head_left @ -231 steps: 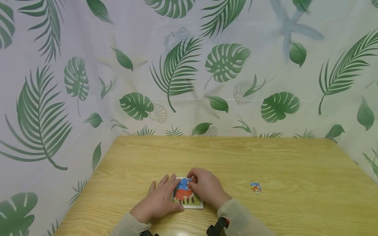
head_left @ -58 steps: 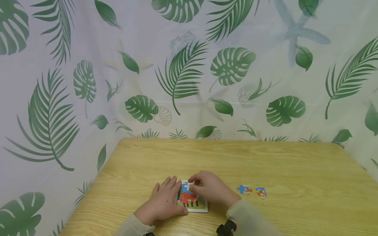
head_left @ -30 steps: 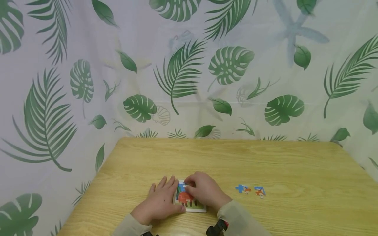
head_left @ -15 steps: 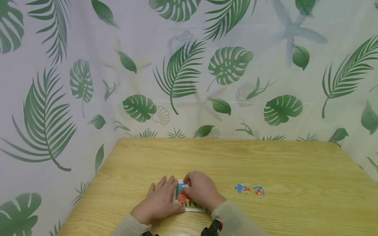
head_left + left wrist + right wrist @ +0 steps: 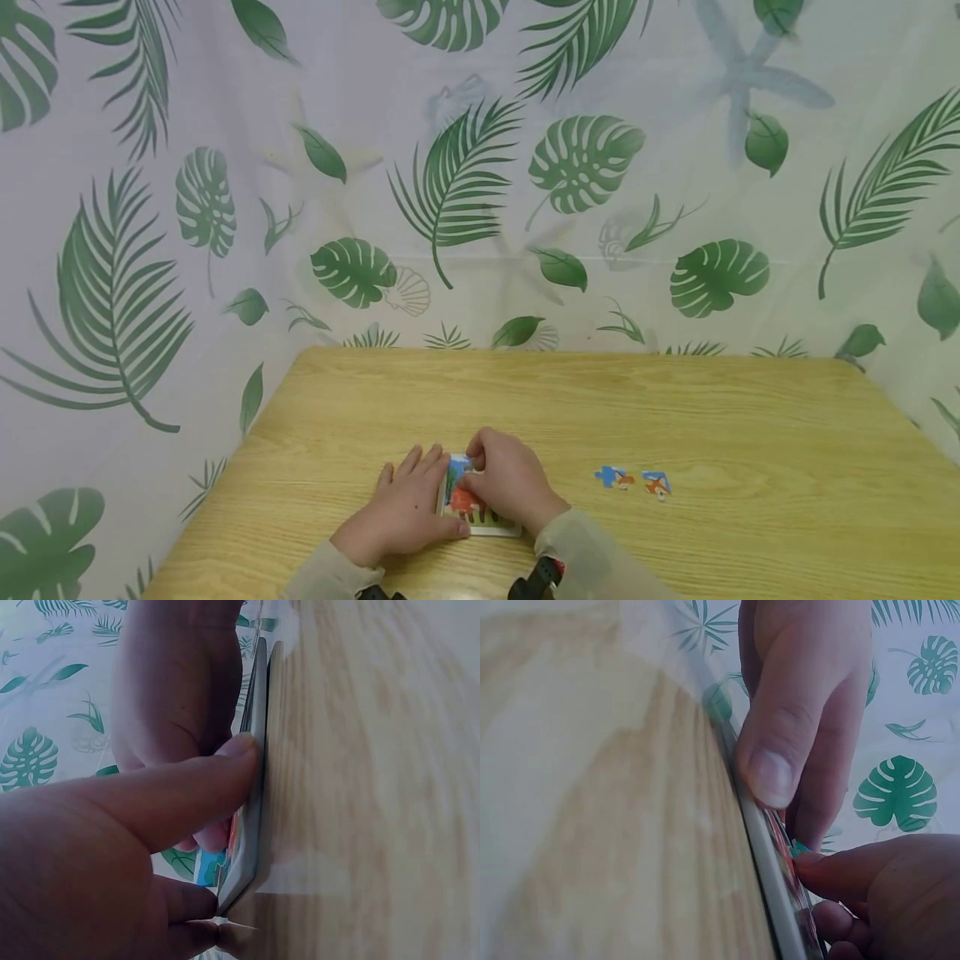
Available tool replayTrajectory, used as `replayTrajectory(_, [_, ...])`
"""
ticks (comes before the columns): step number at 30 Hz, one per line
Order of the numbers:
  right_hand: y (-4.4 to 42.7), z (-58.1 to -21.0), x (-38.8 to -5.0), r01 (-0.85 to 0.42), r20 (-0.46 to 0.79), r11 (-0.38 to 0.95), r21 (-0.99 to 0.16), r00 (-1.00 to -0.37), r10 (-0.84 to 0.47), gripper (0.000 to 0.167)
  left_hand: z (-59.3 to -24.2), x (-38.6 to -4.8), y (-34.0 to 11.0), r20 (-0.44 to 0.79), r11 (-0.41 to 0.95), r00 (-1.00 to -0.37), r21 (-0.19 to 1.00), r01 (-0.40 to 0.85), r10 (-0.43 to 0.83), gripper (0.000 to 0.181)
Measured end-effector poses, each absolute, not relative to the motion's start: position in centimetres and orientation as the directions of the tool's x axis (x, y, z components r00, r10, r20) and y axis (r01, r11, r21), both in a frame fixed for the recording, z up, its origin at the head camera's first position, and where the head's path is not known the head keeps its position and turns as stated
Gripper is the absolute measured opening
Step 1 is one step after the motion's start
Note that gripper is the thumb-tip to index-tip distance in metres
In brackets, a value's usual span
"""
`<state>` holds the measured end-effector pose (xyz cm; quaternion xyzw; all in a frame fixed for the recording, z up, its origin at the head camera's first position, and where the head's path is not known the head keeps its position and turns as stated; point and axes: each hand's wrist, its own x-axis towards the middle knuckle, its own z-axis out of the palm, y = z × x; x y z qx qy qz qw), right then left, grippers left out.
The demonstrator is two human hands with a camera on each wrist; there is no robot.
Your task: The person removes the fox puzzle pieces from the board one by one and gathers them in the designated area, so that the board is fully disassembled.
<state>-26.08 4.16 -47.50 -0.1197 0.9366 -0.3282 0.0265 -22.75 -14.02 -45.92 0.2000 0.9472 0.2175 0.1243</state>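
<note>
A small framed jigsaw puzzle (image 5: pixel 495 530) with a red animal on grass lies near the front of the table in the head view. My left hand (image 5: pixel 405 507) rests along its left side, fingers stretched out, the thumb (image 5: pixel 240 746) pressing on the near rim. Over the upper part of the puzzle, my right hand (image 5: pixel 513 479) pinches a blue jigsaw piece (image 5: pixel 210 868) between thumb and index finger. That piece stands tilted at the puzzle's surface in the left wrist view; the right hand covers the puzzle's upper right area.
Two loose jigsaw pieces lie to the right on the wooden table (image 5: pixel 750 433): a blue and orange piece (image 5: pixel 615 477) and a fox-face piece (image 5: pixel 657 484). A leaf-print cloth (image 5: pixel 480 167) hangs behind the table and along its sides.
A second loose piece now lies beside the fox-face piece, which lay alone in the oldest frame. My right hand has shifted left over the puzzle; my left hand has stayed on its left side.
</note>
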Motion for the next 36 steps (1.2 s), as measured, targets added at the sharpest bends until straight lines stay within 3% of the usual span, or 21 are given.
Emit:
replayTrajectory(14, [4.1,-47.3,-26.0,-0.198,0.07,0.683,-0.704,-0.975,-0.211,0.005,-45.7,-22.8,-14.0,-0.141,0.823,-0.887,0.459,0.335,0.44,0.101])
replayTrajectory(23, [5.2,-46.6,-26.1,-0.138,0.01,0.584,-0.8,-0.976,-0.217,0.006,-45.9,-22.8,-14.0,-0.152,0.828,-0.889,0.459,0.323,0.431,0.1])
replayTrajectory(36, [8.5,-45.0,-26.2,-0.116,-0.005,0.638,-0.762,-0.983,-0.185,0.01,-45.7,-22.6,-14.0,-0.159,0.833,-0.89,0.452,0.319,0.427,0.098])
